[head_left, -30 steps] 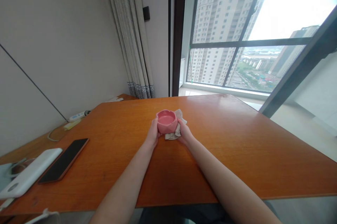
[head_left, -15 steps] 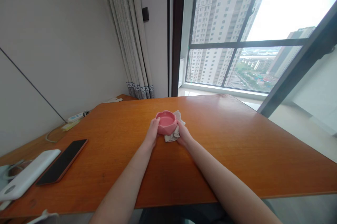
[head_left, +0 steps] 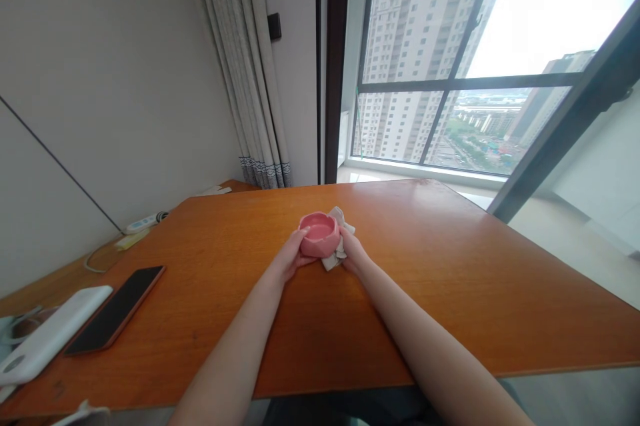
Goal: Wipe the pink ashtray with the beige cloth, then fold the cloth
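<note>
A pink faceted ashtray (head_left: 320, 246) with notches in its rim is held between my two hands over the middle of the table. My left hand (head_left: 295, 254) grips its left side, thumb on the rim and fingers underneath. On the right, my right hand (head_left: 354, 251) is closed on a crumpled pale cloth (head_left: 337, 215) and presses it to the ashtray's outer wall. Part of the cloth hangs below the ashtray. The fingers of my right hand are mostly hidden behind the cloth.
The wooden table (head_left: 450, 306) spreads around my arms. At left lie a black phone (head_left: 117, 309) and a white power bank (head_left: 55, 333) with cables. A power strip (head_left: 143, 223) rests by the wall. Beyond the table are a curtain (head_left: 250, 66) and a window.
The ashtray has shifted slightly right and turned a little in my hands. My left fingers have moved further under it, and the cloth has moved with my right hand along its side.
</note>
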`<state>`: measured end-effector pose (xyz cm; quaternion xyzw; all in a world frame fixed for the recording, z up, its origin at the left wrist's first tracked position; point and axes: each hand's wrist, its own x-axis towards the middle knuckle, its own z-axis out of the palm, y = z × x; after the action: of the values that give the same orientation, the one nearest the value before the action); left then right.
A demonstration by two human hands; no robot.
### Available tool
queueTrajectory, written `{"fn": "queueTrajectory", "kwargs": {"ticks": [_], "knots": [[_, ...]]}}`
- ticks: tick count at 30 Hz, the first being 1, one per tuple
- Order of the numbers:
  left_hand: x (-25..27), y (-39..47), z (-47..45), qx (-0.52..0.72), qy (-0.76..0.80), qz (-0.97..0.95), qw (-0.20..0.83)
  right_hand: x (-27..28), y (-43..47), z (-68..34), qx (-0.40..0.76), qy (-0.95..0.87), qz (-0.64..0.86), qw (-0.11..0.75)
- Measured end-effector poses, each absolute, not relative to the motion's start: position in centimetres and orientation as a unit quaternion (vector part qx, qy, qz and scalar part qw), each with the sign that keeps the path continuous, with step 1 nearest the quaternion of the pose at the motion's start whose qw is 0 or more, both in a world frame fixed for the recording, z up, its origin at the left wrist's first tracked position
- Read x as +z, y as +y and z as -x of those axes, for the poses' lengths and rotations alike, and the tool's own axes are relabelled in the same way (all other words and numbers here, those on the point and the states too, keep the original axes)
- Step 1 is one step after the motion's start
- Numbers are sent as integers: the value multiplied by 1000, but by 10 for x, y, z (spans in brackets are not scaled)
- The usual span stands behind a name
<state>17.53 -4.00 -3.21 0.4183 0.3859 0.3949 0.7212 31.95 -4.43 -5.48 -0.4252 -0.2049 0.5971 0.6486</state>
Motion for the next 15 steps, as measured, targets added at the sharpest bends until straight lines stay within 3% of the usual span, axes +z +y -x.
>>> {"fn": "queueTrajectory", "kwargs": {"ticks": [6,10,12,15], "knots": [[-28,-36,-176,558,355,-338,670,-55,-45,-318,601,-186,412,660],[-24,-34,-172,601,347,-316,647,-56,-50,-323,587,-286,498,571],[-24,-35,-174,591,339,-322,658,-55,-52,-327,502,-354,561,555],[-28,-39,-179,570,338,-355,659,-48,-54,-333,331,-399,590,619]]}}
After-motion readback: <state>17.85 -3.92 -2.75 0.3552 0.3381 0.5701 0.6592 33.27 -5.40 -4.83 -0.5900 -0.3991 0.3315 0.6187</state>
